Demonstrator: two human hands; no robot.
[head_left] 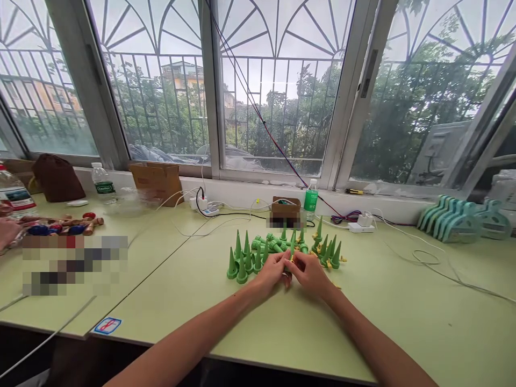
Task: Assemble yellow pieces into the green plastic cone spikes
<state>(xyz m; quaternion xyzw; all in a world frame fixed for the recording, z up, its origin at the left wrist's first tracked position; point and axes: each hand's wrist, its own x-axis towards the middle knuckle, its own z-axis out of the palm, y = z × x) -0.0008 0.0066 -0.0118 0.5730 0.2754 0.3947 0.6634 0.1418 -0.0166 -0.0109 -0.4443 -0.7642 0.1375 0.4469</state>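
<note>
My left hand (pixel 273 275) is closed around the base of a green plant watering spike (pixel 292 246), whose tip points up. Pressed close beside it, my right hand (pixel 310 273) pinches at the same spike, where a small bit of yellow shows between the fingers. Several green spikes (pixel 242 269) stand upright left of my hands. More spikes (pixel 332 253) with small yellow valves stand to the right. Behind my hands lies a heap of green threaded tubes (pixel 271 243). My fingers partly hide the held spike's base.
A small brown box (pixel 285 210) and a green-labelled bottle (pixel 310 199) stand behind the pieces. White cables and power strips (pixel 361 228) run along the wall. Teal hangers (pixel 451 220) stand far right. A person's hand (pixel 8 232) is at far left near wooden toys (pixel 60 226).
</note>
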